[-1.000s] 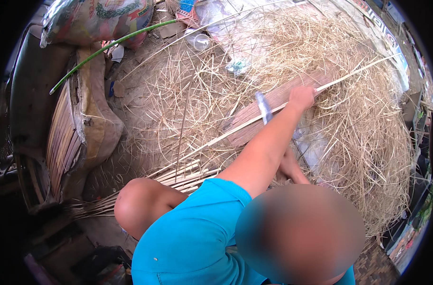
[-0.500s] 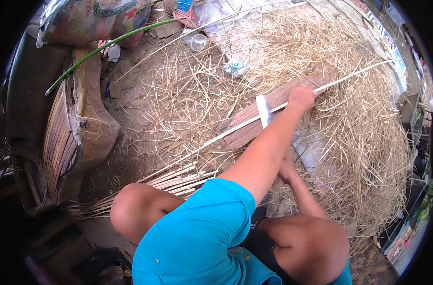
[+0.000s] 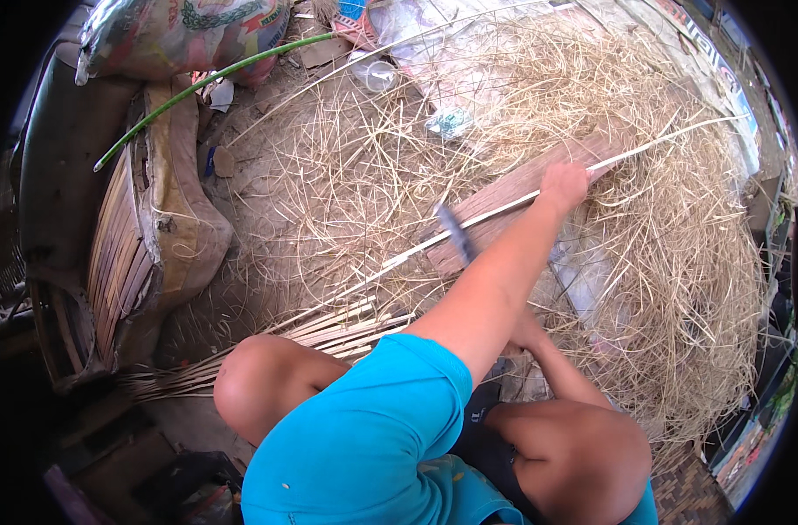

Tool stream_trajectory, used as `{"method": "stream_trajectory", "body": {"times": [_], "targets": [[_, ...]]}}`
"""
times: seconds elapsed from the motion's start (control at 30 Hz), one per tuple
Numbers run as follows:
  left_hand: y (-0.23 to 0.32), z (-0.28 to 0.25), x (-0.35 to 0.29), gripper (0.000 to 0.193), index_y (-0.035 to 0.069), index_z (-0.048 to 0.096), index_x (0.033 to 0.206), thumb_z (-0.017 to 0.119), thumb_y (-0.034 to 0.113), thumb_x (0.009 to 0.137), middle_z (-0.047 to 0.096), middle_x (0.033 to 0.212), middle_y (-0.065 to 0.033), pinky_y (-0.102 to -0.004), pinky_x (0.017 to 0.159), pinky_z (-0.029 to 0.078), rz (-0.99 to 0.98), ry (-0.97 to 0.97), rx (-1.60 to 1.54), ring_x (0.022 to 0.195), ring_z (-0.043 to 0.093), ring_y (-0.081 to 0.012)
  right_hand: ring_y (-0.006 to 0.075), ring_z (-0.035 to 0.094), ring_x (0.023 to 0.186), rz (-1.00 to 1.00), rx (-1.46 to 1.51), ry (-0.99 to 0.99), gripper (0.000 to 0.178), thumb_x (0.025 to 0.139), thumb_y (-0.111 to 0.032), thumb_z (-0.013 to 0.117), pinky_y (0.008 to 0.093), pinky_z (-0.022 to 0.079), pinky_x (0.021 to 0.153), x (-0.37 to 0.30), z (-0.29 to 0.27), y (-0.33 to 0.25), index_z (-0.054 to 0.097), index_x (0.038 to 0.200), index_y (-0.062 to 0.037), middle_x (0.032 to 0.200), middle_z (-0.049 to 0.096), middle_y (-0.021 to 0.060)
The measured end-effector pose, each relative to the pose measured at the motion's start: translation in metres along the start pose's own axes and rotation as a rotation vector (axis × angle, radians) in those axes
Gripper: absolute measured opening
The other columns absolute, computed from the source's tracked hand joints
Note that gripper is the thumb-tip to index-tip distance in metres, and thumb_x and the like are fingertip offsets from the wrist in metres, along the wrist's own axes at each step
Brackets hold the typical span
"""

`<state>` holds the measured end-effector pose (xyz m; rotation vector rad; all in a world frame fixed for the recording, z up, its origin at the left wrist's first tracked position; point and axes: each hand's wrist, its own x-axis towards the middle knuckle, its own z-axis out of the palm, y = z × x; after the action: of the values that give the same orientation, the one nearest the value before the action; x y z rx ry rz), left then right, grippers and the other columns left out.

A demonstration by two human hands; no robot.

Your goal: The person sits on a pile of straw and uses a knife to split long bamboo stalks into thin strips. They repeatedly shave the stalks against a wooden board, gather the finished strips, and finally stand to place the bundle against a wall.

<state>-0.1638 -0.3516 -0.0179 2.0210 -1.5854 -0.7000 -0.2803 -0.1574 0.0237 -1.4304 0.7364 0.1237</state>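
Observation:
My left arm reaches across to the right, and my left hand (image 3: 565,185) is closed round a long pale split strip (image 3: 504,207), probably bamboo or cane. The strip slants over a brown wooden board (image 3: 491,199). A knife blade (image 3: 456,234) lies across the strip at the board's lower-left part, slightly blurred. Its lower end disappears behind my left forearm. My right hand (image 3: 526,331) shows partly beneath that forearm, in line with the blade. It appears to grip the knife's handle, though its fingers and the handle are mostly hidden.
Shavings (image 3: 679,262) heap up on the right and litter the ground. A bundle of pale strips (image 3: 338,331) lies beside my left knee. On the left stand a worn, torn seat (image 3: 184,227) and a stuffed sack (image 3: 184,35), with a green stalk (image 3: 206,80) across them.
The knife blade has slid down-left along the strip, away from my left hand, and looks darker and tilted differently. My left hand keeps its hold on the strip. The whole view has shifted slightly.

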Motion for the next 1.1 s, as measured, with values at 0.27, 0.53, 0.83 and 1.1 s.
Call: {"method": "stream_trajectory", "body": {"times": [0.27, 0.53, 0.83, 1.1], "targets": [[-0.005, 0.005, 0.004, 0.043, 0.005, 0.074, 0.099, 0.052, 0.041, 0.102, 0.075, 0.097, -0.0188, -0.0478, 0.085, 0.055, -0.042, 0.014, -0.041, 0.095, 0.072, -0.0354, 0.0137, 0.066, 0.066, -0.146, -0.096, 0.316, 0.024, 0.098, -0.014, 0.052, 0.0312, 0.054, 0.057, 0.004, -0.01, 0.013, 0.063, 0.108, 0.0031, 0.086, 0.07, 0.012], [-0.002, 0.006, 0.001, 0.042, 0.004, 0.074, 0.099, 0.052, 0.041, 0.102, 0.075, 0.097, -0.0188, -0.0467, 0.084, 0.056, -0.065, 0.03, -0.043, 0.095, 0.072, -0.0365, 0.0294, 0.06, 0.12, 0.321, 0.239, 0.093, 0.057, 0.086, -0.02, 0.069, 0.0402, 0.051, 0.099, -0.007, -0.01, -0.046, 0.052, 0.135, 0.0023, 0.133, 0.06, 0.0221], [-0.01, 0.008, -0.002, 0.042, 0.005, 0.07, 0.108, 0.05, 0.041, 0.103, 0.074, 0.099, -0.0184, -0.0479, 0.086, 0.056, -0.078, 0.026, -0.042, 0.1, 0.071, -0.0358, 0.0332, 0.045, 0.139, 0.052, 0.066, -0.178, 0.077, 0.081, -0.032, 0.081, 0.0497, 0.035, 0.116, -0.008, 0.038, -0.004, 0.049, 0.145, -0.0018, 0.15, 0.049, 0.0211], [-0.009, 0.0, -0.008, 0.043, 0.005, 0.069, 0.109, 0.049, 0.042, 0.104, 0.074, 0.102, -0.0185, -0.0479, 0.087, 0.055, -0.109, 0.006, -0.05, 0.101, 0.069, -0.0382, 0.0305, 0.057, 0.128, -0.147, -0.138, 0.012, 0.057, 0.088, -0.028, 0.073, 0.044, 0.044, 0.108, -0.012, 0.033, -0.016, 0.058, 0.134, 0.0019, 0.137, 0.061, 0.0198]]}}
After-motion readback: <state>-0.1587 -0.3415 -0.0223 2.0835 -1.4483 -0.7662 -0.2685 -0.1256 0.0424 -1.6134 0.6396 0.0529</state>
